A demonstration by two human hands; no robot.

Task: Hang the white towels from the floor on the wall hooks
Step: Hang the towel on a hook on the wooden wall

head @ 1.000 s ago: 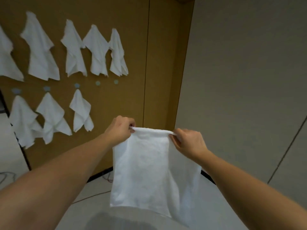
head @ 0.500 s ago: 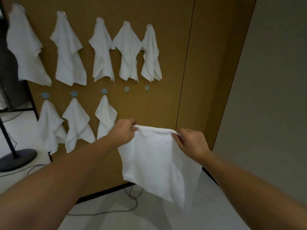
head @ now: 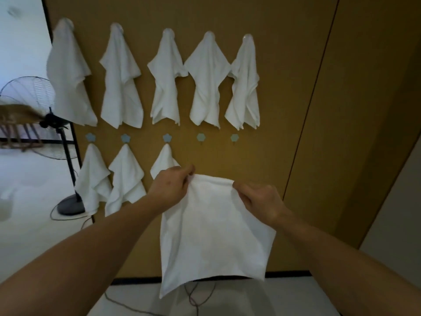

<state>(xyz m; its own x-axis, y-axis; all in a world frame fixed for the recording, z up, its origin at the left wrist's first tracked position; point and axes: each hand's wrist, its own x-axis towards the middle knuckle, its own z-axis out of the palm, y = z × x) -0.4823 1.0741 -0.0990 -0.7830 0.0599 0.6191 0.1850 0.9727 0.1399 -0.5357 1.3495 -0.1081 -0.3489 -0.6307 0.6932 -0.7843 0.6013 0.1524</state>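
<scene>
One white towel [head: 214,233] hangs spread before the brown wall panel [head: 284,92], its top edge pinched at the left corner by my left hand [head: 169,187] and at the right corner by my right hand [head: 262,199], fingers curled on the cloth. Five hung towels [head: 207,80] fill the upper row; three more [head: 125,174] fill the lower row's left hooks, leaving two blue hooks [head: 201,137] bare just above my hands. One standing fan [head: 49,119] sits at left, cables [head: 193,295] on the floor [head: 27,224].
</scene>
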